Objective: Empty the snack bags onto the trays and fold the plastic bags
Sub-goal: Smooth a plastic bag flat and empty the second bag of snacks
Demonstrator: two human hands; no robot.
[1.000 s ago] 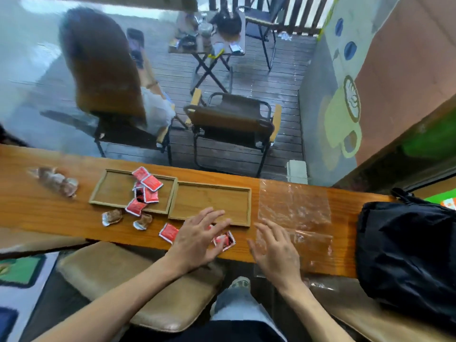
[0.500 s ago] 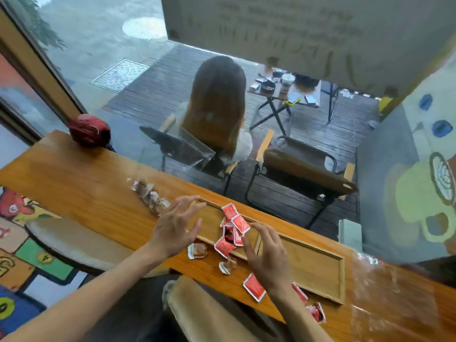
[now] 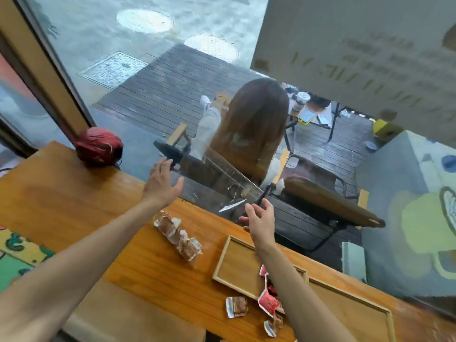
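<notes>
Your left hand (image 3: 161, 182) and right hand (image 3: 260, 222) hover with open, empty grips; two trays (image 3: 237, 265) lie at 5 o'clock.

The right forearm (image 3: 291, 287) hides most of the red packets (image 3: 267, 301) in the left tray (image 3: 237, 267), and the frame's bottom edge crops the right tray (image 3: 350, 314).

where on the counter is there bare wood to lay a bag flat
Widest bare patch: the counter left of the brown snack row, in front of the red bundle. The left tray is bare in its left half. The right tray looks empty. It is crowded at the near edge, around the red packets and loose brown snacks.
</notes>
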